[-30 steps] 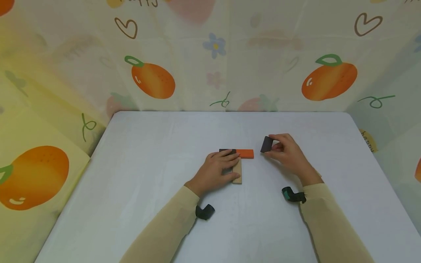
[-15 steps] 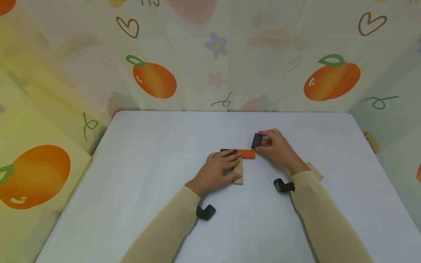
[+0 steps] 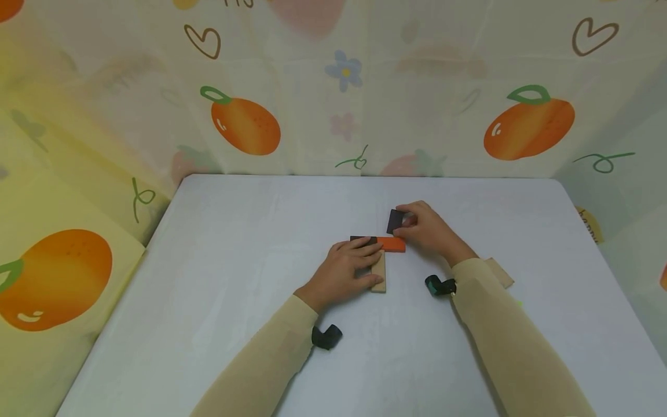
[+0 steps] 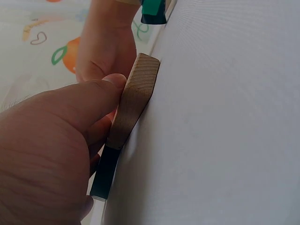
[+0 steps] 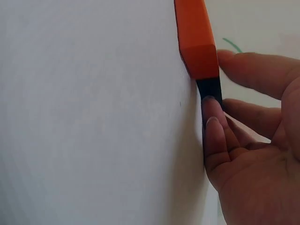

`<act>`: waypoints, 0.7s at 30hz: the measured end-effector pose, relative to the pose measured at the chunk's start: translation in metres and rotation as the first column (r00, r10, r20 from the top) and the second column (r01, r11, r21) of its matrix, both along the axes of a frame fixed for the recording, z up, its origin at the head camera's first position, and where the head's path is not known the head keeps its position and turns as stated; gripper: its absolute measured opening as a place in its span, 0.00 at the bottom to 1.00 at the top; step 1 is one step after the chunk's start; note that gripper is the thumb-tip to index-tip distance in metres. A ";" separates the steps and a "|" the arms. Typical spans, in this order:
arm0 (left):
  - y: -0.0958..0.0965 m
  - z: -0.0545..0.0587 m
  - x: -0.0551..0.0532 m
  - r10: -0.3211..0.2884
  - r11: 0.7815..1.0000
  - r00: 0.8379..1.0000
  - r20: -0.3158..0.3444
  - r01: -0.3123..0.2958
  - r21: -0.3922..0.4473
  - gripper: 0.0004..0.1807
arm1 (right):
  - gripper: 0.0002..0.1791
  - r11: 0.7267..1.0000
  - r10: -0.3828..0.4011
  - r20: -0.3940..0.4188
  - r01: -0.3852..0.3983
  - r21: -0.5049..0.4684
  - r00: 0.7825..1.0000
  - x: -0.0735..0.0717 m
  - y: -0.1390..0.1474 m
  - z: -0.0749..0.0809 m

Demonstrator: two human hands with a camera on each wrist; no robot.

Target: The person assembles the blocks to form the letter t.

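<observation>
Near the table's middle, an orange block (image 3: 394, 245) lies end to end with a black block (image 3: 355, 238). A plain wooden block (image 3: 379, 265) extends from them toward the person, like the stem of a T. My left hand (image 3: 346, 269) rests over these blocks, its fingers across the black one and its thumb on the wooden block. The left wrist view shows the thumb against the wooden block's side. Just beyond the orange block, my right hand (image 3: 424, 229) pinches a second dark block (image 3: 394, 222) between thumb and fingers. Fingertips cover part of it in the right wrist view.
Another wooden block (image 3: 499, 272) lies at the right, partly behind the right sleeve (image 3: 513, 330). A small yellow-green bit (image 3: 520, 303) peeks out beside that sleeve. The white table (image 3: 208, 260) ends at a fruit-patterned cloth (image 3: 365, 116) behind.
My right hand has moved left with the dark block, from right of the orange block to just beyond it. The wooden block at the right has come into view. My left hand stays put.
</observation>
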State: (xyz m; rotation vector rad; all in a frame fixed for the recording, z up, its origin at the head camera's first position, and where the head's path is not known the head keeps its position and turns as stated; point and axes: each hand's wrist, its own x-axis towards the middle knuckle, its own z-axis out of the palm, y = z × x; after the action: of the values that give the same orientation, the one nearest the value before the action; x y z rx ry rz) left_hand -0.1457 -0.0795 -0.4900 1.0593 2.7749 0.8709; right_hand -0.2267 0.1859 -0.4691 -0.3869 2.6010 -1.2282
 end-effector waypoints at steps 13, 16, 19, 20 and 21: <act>0.000 -0.002 -0.001 0.007 1.000 1.000 -0.024 -0.007 0.007 0.32 | 0.25 0.999 0.041 -0.010 -0.041 -0.012 0.999 -0.002 -0.015 -0.001; 0.000 -0.003 -0.001 0.006 1.000 1.000 -0.024 -0.006 0.006 0.32 | 0.25 0.998 0.056 -0.012 -0.057 -0.019 0.998 -0.002 -0.019 -0.001; 0.000 -0.002 -0.001 0.004 1.000 1.000 -0.022 -0.004 0.007 0.32 | 0.25 0.998 0.066 -0.018 -0.067 -0.022 0.998 -0.003 -0.022 -0.002; 0.000 -0.002 -0.001 0.003 1.000 1.000 -0.022 -0.003 0.008 0.32 | 0.25 0.997 0.069 -0.020 -0.069 -0.021 0.997 -0.003 -0.023 -0.002; 0.000 -0.002 -0.001 0.001 1.000 1.000 -0.021 -0.001 0.010 0.32 | 0.25 0.997 0.072 -0.019 -0.072 -0.023 0.997 -0.003 -0.024 -0.002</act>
State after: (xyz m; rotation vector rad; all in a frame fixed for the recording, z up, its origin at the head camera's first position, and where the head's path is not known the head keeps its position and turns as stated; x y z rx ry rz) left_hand -0.1466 -0.0791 -0.4921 1.0750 2.7917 0.8801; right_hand -0.2293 0.1620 -0.4713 -0.4941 2.5660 -1.2375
